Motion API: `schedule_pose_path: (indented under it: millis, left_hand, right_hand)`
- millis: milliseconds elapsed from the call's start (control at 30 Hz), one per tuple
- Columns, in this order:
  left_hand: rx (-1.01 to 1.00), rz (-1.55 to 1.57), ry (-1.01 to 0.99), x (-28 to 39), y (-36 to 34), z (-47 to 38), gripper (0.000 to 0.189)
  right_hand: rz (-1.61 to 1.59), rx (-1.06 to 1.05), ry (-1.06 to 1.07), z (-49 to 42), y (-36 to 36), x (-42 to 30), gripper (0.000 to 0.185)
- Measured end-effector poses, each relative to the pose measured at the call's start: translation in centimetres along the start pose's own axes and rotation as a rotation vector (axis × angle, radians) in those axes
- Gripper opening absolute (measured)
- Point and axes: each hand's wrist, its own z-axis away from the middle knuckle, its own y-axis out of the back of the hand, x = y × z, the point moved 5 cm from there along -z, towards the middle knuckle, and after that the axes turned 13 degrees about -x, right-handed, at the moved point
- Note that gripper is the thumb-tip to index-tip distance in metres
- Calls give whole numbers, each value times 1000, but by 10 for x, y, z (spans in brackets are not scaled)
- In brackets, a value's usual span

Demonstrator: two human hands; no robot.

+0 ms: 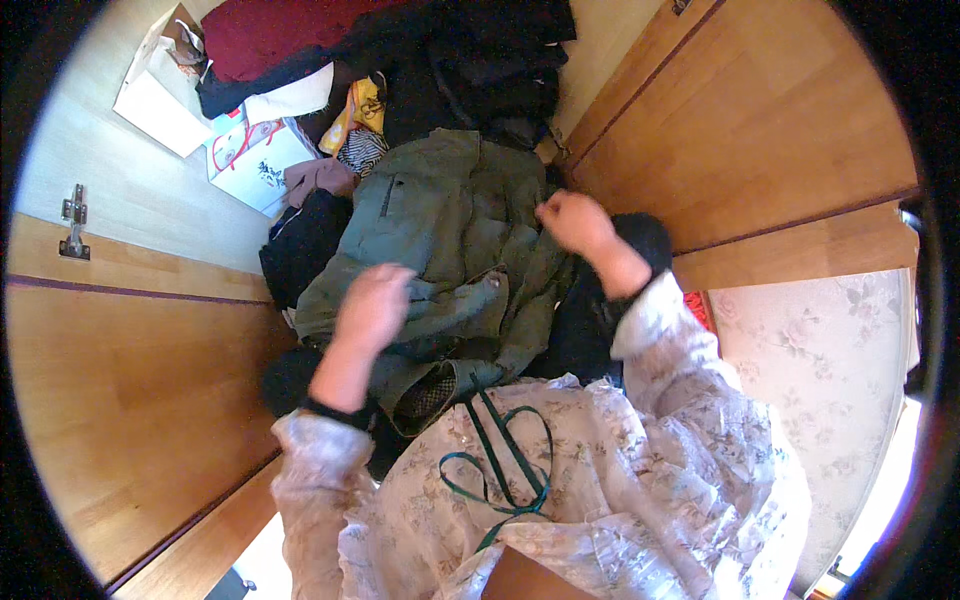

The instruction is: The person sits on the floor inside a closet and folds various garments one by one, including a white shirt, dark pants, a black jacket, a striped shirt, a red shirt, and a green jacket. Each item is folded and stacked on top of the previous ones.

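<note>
An olive-green jacket [450,217] lies spread before me on a heap of clothes, with a pocket slit on its upper left part and a checked lining showing at an opening near my lap. My left hand [375,307], blurred, is over the jacket's left side with its fingers bent; whether it touches the cloth I cannot tell. At the jacket's right edge, my right hand [574,221] has its fingertips drawn together, and it is unclear whether cloth is pinched between them.
Wooden cabinet doors [135,397] stand open on both sides, with a metal hinge [75,225] at the left. Black clothes [480,67] and a dark red cloth [270,30] lie behind the jacket. A white box [165,97] and a printed gift bag [259,165] stand along the left wall.
</note>
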Motion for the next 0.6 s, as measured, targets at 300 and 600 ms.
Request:
schedule_pose_path:
  millis: [300, 600]
  left_hand:
    - [-618, 59, -248, 62, -129, -1, 73]
    - [-824, -140, -285, 64, -146, 11, 74]
  right_hand:
    - [-282, -55, -529, -128, -132, 167, 36]
    - [-65, 772, 581, 36, 19, -14, 19]
